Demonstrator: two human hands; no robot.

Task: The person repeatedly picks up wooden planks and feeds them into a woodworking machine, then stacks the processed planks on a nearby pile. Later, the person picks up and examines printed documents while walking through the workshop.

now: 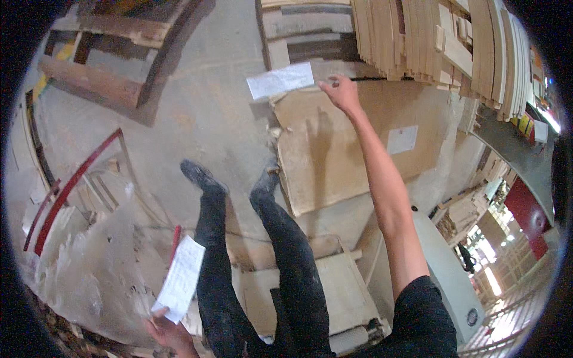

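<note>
My left hand (170,335), at the lower left, grips a white paper sheet (181,279) with faint marks by its lower end. Just behind that sheet shows a thin red stick (175,241); whether the hand holds it too is unclear. My right arm reaches far forward. The fingers of my right hand (340,93) are bent and slightly apart, close to the right edge of another white paper slip (280,80). A narrow gap seems to part fingers and slip. That slip overlaps the far left corner of a brown cardboard sheet (352,161).
A white label (403,139) lies on the cardboard. Stacked wooden boards (412,39) stand at the far right. At the far left are wooden pallets (95,86); nearer lie a curved red strip (77,191) and clear plastic wrap (89,262). A grey box (447,268) stands right.
</note>
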